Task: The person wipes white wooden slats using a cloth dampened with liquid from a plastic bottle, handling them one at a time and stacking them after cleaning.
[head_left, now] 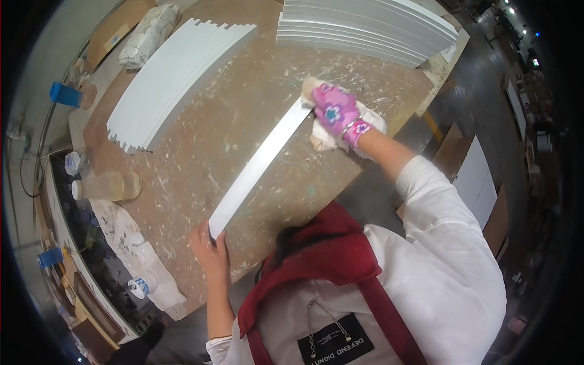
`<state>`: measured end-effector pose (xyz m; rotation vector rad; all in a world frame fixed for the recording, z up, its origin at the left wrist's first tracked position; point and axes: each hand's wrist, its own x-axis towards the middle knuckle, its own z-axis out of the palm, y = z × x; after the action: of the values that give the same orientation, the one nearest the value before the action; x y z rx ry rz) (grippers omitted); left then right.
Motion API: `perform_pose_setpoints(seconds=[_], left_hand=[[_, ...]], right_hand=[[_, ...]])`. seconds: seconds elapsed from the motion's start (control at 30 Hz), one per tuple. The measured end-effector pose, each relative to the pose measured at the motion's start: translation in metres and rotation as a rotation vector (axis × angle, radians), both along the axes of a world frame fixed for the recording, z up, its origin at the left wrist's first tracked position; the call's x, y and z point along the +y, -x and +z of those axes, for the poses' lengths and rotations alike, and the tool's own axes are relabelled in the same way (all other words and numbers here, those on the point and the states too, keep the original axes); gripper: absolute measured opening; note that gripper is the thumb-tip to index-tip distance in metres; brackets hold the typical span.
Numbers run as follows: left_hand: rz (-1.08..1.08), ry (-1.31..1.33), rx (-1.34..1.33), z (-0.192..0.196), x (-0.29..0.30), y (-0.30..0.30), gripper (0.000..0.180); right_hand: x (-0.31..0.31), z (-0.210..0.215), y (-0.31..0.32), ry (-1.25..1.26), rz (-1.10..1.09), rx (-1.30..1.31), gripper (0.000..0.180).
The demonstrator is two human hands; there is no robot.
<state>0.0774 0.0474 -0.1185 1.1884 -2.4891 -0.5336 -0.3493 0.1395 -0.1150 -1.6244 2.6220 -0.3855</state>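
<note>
A long, narrow white strip [260,161] lies slantwise over the brown worktable. Bare fingers of my left hand [210,246] grip its near end, thumb on one side and fingers on the other. At the strip's far end is my right hand [334,106], in a pink flowered glove. It presses a whitish cloth [325,134] onto the strip; part of the cloth hangs beside the wrist. The strip's far tip is hidden under the cloth and glove.
Several white strips lie side by side in a left stack [176,79]; another stack [365,27] is at the back right. A bottle of yellowish liquid [112,186], a stained wrapped bundle [149,35] and a white cup [141,285] stand along the left side. The table [292,207] is paint-flecked.
</note>
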Motion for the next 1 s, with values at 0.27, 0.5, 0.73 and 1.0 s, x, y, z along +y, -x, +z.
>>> perform_pose_setpoints(seconds=[0.27, 0.5, 0.73, 1.0], left_hand=[[-0.011, -0.002, 0.003, 0.003, -0.001, 0.002, 0.043], [-0.017, 0.01, 0.022, 0.0, -0.002, -0.002, 0.043], [0.069, -0.076, 0.044, 0.01, 0.006, 0.005, 0.045], [0.068, -0.082, 0.042, -0.001, 0.004, -0.006, 0.043]], right_hand=[[-0.002, 0.009, 0.001, 0.133, -0.117, -0.275, 0.017], [-0.008, 0.003, -0.012, 0.045, -0.303, -0.743, 0.023], [0.009, 0.052, 0.01, 0.198, -0.188, -0.4, 0.028], [-0.049, -0.021, -0.073, -0.268, 0.21, 0.12, 0.032]])
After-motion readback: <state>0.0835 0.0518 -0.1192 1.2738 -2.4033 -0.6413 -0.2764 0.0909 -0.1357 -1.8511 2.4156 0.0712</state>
